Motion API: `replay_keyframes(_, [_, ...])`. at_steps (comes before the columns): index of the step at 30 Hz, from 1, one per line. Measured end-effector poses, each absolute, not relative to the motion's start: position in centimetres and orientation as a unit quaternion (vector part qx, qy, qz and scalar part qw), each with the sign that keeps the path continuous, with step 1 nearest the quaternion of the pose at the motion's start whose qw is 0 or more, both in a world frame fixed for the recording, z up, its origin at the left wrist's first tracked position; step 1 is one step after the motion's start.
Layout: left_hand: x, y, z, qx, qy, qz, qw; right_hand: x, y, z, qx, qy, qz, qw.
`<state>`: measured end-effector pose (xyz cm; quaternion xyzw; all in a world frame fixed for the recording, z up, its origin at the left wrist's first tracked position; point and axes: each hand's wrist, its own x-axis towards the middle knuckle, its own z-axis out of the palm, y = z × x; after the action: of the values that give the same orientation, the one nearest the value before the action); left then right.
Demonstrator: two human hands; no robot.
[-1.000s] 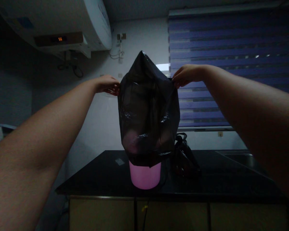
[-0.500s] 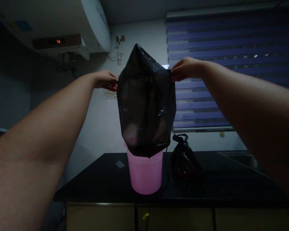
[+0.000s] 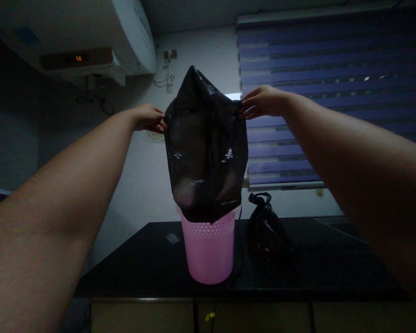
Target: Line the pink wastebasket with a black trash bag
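A black plastic garbage bag (image 3: pixel 206 152) hangs spread out between my two hands, its top corner peaked upward. My left hand (image 3: pixel 150 118) pinches its upper left edge. At the upper right edge, my right hand (image 3: pixel 261 101) grips the bag with fingertips. Behind and below the bag stands a pink trash can (image 3: pixel 210 254), upright on the dark countertop; its rim is mostly hidden by the bag. Through the thin plastic the can's upper part shows only faintly.
On the black countertop (image 3: pixel 135 263), a tied black garbage bag (image 3: pixel 268 231) sits right of the can. A small clear packet (image 3: pixel 172 238) lies to the left. A water heater (image 3: pixel 79 37) hangs at upper left, and a purple striped blind (image 3: pixel 315 101) covers the window.
Both hands and the bag sit slightly further left in view, and the bag's lower edge is a little higher. More of the pink trash can's rim area shows. Both hands keep their hold.
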<state>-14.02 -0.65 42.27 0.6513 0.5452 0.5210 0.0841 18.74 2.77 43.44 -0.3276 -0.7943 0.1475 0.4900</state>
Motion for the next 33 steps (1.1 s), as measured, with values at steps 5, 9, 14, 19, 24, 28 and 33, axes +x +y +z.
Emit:
replay_keyframes(5, [-13.8, -0.2, 42.2, 0.651, 0.54, 0.527, 0.089, 18.2, 3.4, 43.6, -0.298, -0.792, 0.171, 0.504])
replay_keyframes(9, [-13.9, 0.4, 42.6, 0.645, 0.541, 0.533, 0.082, 17.9, 3.7, 43.7, -0.295, -0.788, 0.178, 0.51])
replay_keyframes(14, [-14.2, 1.1, 43.3, 0.638, 0.54, 0.545, 0.07, 17.7, 4.3, 44.3, -0.293, -0.793, 0.176, 0.504])
replay_keyframes(19, [-14.4, 2.1, 43.8, 0.639, 0.542, 0.542, 0.067, 17.5, 5.3, 44.8, -0.296, -0.794, 0.177, 0.5])
replay_keyframes(24, [-14.6, 4.0, 43.5, 0.644, 0.546, 0.53, 0.075, 17.1, 6.1, 44.5, -0.308, -0.785, 0.191, 0.502])
replay_keyframes(28, [-14.5, 5.5, 43.3, 0.634, 0.555, 0.533, 0.076, 16.6, 7.2, 44.6, -0.319, -0.787, 0.194, 0.491])
replay_keyframes(33, [-14.8, 7.5, 43.1, 0.638, 0.557, 0.525, 0.087, 16.1, 9.1, 44.8, -0.345, -0.784, 0.192, 0.48])
